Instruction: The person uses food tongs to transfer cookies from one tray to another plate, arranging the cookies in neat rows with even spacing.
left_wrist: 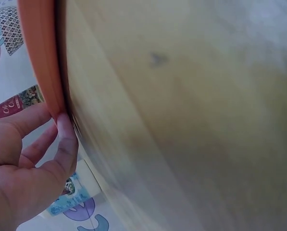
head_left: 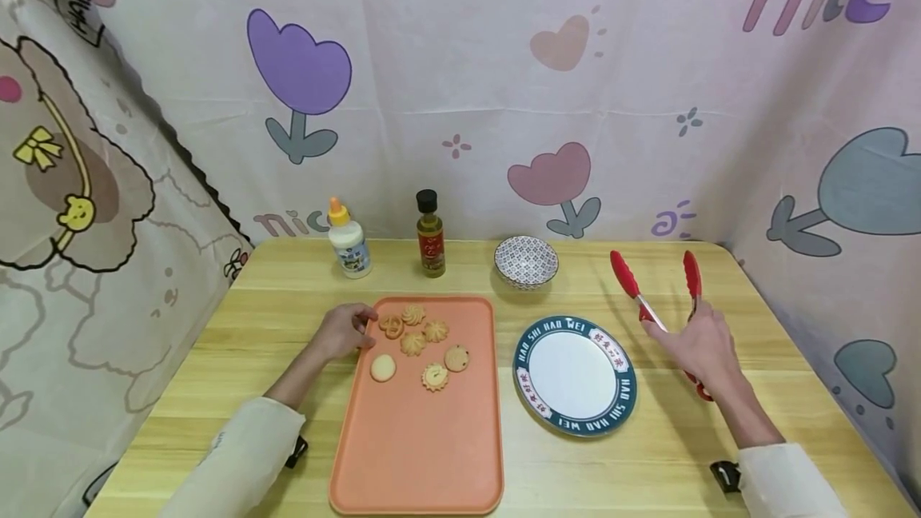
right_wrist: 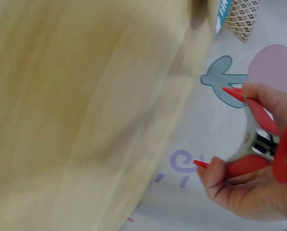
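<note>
Okay, tray (head_left: 424,454) as landmark. Our left hand (head_left: 345,331) pinches its left rim near the far-left corner; our right hand (head_left: 701,350) grips the tongs (head_left: 624,272), tips spread apart, well right of the tray, past the plate (head_left: 572,375) beside it. Cookies (head_left: 435,376) lie in the tray's far half, some bunched.

To do this well, we'd want that left pinch light, just steadying, so the tray doesn't tip or skid. With the tongs, squeeze gently, since cookies probably crumble; approach low, favour ones standing apart, and mind the oil bottle (head_left: 431,246) behind the tray's far edge.
</note>
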Demonstrator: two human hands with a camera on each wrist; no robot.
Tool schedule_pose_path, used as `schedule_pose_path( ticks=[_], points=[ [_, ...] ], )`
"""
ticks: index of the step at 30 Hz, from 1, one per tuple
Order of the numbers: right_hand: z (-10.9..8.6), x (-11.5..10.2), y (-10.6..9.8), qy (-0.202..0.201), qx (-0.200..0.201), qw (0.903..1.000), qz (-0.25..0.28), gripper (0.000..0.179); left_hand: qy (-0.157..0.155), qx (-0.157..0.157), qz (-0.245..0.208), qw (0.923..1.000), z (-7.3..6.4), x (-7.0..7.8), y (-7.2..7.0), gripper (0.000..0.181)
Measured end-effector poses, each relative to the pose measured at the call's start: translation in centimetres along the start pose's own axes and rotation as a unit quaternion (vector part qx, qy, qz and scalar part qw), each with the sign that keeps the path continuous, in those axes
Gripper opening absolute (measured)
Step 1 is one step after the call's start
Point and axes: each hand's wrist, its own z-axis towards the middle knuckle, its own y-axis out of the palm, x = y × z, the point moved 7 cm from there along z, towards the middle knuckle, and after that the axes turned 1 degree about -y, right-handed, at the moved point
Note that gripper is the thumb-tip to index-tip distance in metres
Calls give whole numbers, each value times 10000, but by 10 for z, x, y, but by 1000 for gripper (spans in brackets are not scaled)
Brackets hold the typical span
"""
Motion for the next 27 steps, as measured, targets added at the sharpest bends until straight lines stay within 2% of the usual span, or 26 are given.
schedule_pose_path(
  ticks=[3, 6, 11, 14, 19, 27],
  points=[
    [0, -10, -7, -270, 244, 9993, 99, 96, -90, -32, -87, 9999, -1, -1, 0, 37],
    [0, -21, -12, -509, 279, 9981, 181, 87, -171, -79, -89, 9998, -1, -1, 0, 35],
    [-1, -42, -14, -790, 23, 9962, 355, 86, -220, -117, -3, 9997, 0, -2, 0, 33],
    [-2, -55, -11, -992, -166, 9940, 423, 86, -147, -118, 67, 9998, 1, -2, -1, 33],
    [-2, -77, -4, -1384, -390, 9889, 363, 88, -128, -100, 92, 9998, 2, -2, -2, 32],
    [-8, -103, 10, -2022, -781, 9758, 276, 95, -97, -81, 89, 9999, 0, 1, -1, 33]
  ],
)
